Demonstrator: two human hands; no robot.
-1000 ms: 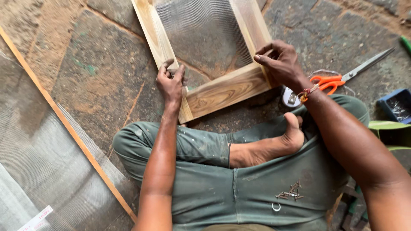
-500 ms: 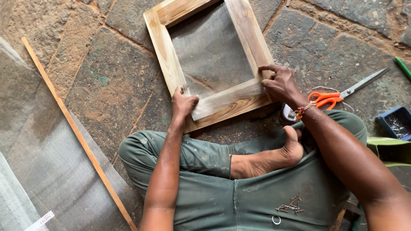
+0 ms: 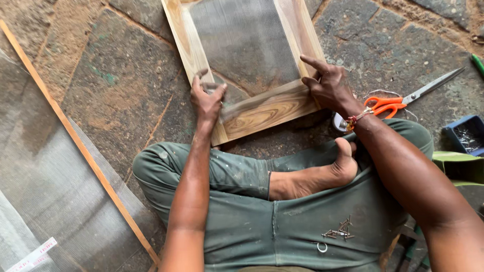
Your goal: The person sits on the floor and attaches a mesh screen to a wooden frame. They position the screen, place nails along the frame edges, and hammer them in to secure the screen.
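Fingers of left hand (image 3: 206, 100) pinch wire mesh (image 3: 242, 48) at the wooden frame (image 3: 262, 111) corner; right hand (image 3: 330, 85) fingers spread, pressing the frame, which lies on the stone floor (image 3: 116, 90) before the crossed legs.

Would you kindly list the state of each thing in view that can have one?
Wooden frame: flat on the stone floor, mesh across it.
Mesh: laid over the frame.
Left hand: pinching the mesh edge at the frame's corner.
Right hand: pressing on the frame.
Scissors: shut, on the floor.
Blue tray: open, holding small metal bits.
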